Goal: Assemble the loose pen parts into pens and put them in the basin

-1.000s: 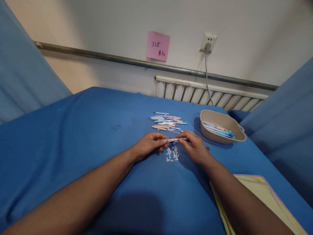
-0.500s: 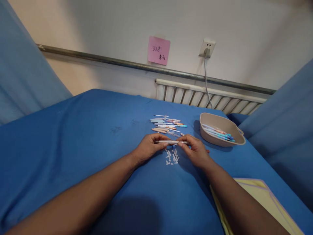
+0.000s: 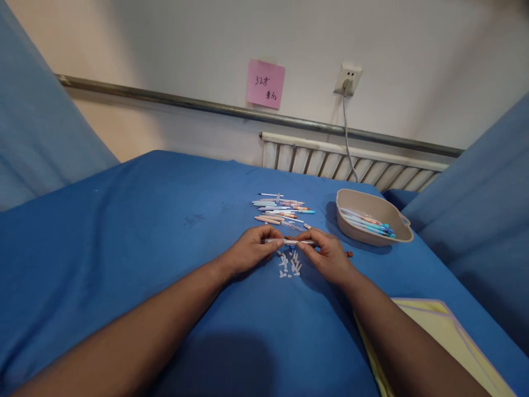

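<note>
My left hand [image 3: 248,251] and my right hand [image 3: 326,253] both pinch one thin pen [image 3: 290,241], held level between them just above the blue cloth [image 3: 144,231]. Under the pen lies a small heap of several white pen caps or tips [image 3: 290,266]. Just beyond my hands a loose pile of pens and pen parts [image 3: 281,209] lies on the cloth. A beige tray [image 3: 374,238] with several blue and orange pens in it stands to the right of the pile.
A yellow sheet or pad [image 3: 438,336] lies at the near right edge. At the back are a white radiator [image 3: 351,160], a metal rail, a wall socket with a cable [image 3: 348,80] and a pink note [image 3: 265,84]. Blue fabric rises at both sides.
Both hands stay on the pen, with only small shifts of the fingers along it. The view has moved slightly.
</note>
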Available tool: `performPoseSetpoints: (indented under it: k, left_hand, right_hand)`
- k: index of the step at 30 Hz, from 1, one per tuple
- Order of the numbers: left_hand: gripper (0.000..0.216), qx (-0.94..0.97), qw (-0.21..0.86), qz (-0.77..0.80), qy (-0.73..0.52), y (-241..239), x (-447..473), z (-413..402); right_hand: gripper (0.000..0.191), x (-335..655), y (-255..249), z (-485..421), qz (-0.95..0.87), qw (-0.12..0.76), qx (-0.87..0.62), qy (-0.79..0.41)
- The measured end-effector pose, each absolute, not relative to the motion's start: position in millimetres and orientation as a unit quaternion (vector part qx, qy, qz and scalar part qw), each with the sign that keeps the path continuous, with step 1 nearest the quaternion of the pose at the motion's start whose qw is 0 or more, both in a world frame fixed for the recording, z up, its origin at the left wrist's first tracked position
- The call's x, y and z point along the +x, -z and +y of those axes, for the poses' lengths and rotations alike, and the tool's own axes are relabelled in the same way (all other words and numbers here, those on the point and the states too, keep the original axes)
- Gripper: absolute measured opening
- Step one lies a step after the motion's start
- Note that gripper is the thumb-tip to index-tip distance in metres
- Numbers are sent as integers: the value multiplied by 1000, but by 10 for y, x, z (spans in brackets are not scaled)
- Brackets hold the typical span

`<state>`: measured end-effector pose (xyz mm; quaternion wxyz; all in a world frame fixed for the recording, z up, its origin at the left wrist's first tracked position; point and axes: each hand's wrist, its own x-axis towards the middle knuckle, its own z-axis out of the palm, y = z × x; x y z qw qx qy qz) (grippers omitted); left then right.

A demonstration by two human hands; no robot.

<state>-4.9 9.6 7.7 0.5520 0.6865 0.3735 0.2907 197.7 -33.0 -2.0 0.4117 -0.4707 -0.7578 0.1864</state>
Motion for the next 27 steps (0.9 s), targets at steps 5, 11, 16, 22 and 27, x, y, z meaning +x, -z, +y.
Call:
performPoseSetpoints:
  k: [5,11,16,22,27]
  left_hand:
    - [22,692,550,367,-290,-89,-53,103]
    - [15,693,545,372,-291,-88,-48,111]
    - [15,684,555,370,-295,-131,-36,86]
    - [21,705,523,380,-293,-180,-30,77]
    - [19,711,516,387,-282,-185,-38,86]
  right_hand:
    - [14,1980,23,-330,-753,419,-473,-181]
    - [13,1973,33,-327,-755,417,-472,-183]
    - [11,1949,19,-328,-757,426,-462,-180]
    - [11,1931,2,-339,-760,429,-456,-174]
    - [12,1929,7,-343,-752,430,-462,-190]
